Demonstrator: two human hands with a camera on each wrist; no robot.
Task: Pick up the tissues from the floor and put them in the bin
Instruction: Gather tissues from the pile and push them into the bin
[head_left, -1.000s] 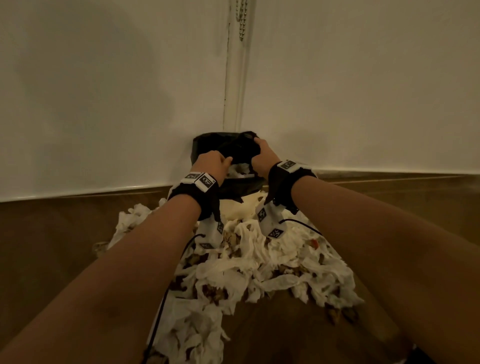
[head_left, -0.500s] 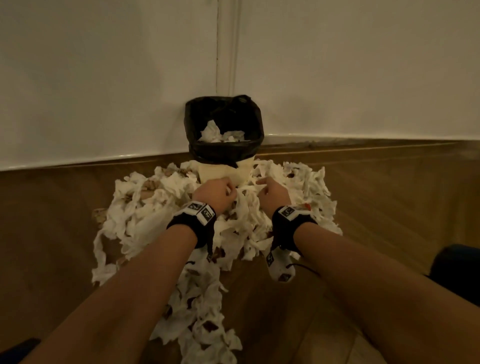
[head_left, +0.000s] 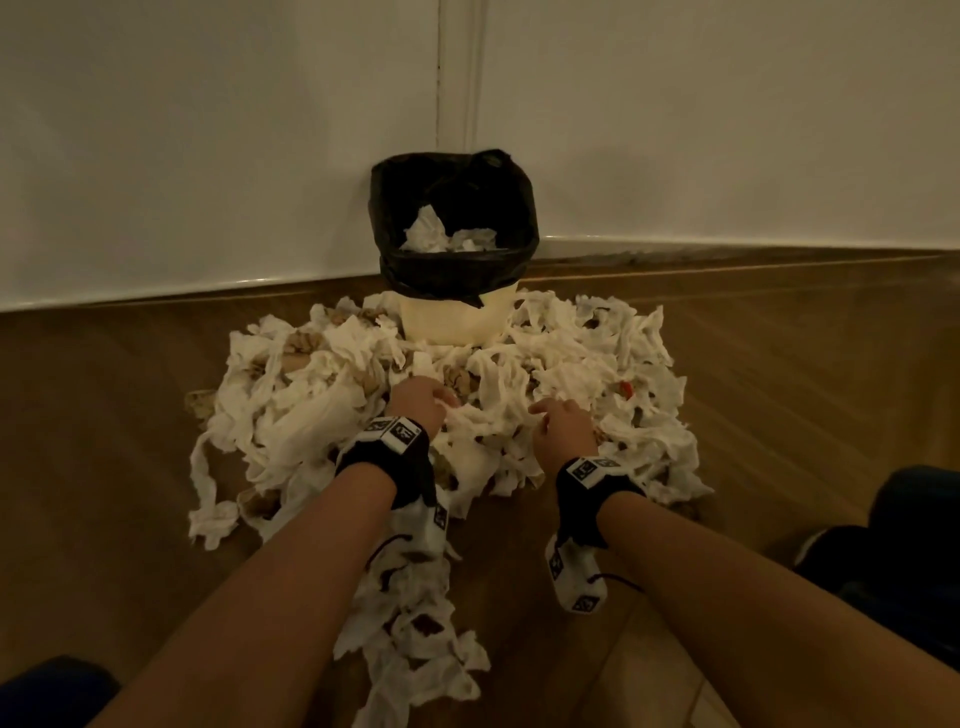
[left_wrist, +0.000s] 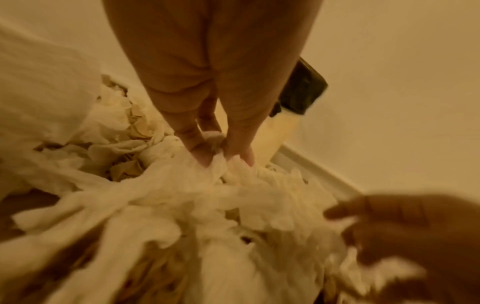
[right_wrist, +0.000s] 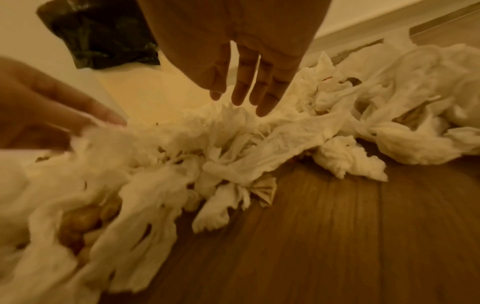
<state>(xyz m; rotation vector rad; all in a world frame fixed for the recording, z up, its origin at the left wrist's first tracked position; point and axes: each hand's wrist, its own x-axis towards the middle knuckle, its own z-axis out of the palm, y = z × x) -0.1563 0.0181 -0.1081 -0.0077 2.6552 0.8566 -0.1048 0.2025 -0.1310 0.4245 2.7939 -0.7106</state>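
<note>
White crumpled tissues heap on wooden floor; left hand pinches a clump, right hand fingers released. Risk: tangled strands trail and drop short of the black-lined cream bin.

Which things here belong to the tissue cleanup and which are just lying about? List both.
Part of the job:
- tissues heaped on the floor
- bin with black liner, a few tissues already inside
- left hand, pinching tissue
- right hand, fingers extended over the heap

Just lying about:
- dark object at the right edge, cannot tell what
</note>
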